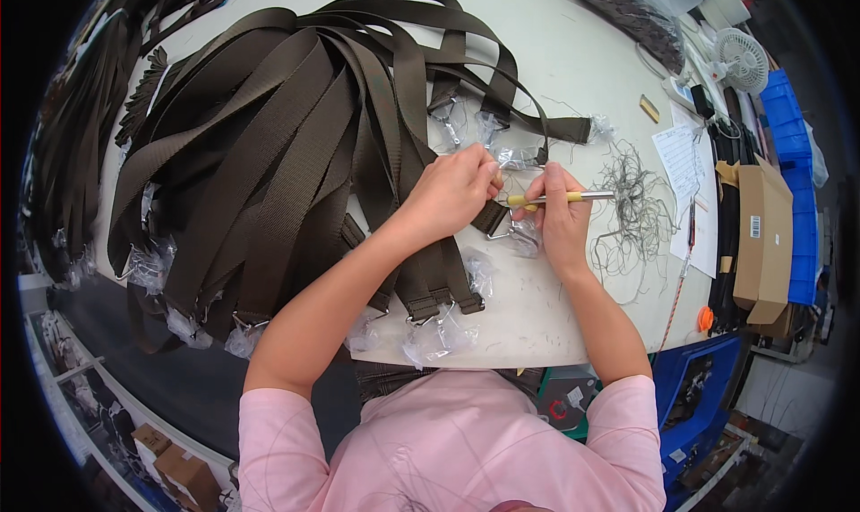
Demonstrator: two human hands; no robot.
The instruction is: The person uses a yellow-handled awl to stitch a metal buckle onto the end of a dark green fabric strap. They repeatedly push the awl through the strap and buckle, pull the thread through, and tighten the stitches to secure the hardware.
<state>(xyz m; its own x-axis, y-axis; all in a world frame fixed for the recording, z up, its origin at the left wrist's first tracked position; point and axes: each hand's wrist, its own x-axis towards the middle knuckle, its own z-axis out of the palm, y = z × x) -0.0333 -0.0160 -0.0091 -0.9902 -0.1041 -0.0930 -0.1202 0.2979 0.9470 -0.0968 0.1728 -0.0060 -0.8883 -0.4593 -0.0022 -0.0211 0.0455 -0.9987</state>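
My left hand (461, 185) is closed in a pinch over the end of a dark brown webbing strap; what lies between its fingertips is hidden. My right hand (557, 212) grips a slim pen-like tool (587, 196), yellow with a silver barrel, its yellow end pointing at my left fingers. Just below both hands, a strap end (488, 218) carries a metal buckle in clear plastic wrap (524, 236). Another plastic-wrapped buckle (520, 158) sits right above them. Under my left forearm spreads a big pile of brown webbing straps (269, 145).
Loose cut threads (632, 212) lie tangled on the white table (573, 55) to the right. Farther right are printed papers (681, 167), a small white fan (741, 60), an open cardboard box (766, 239) and blue bins (788, 109). More straps (81, 136) hang at the far left.
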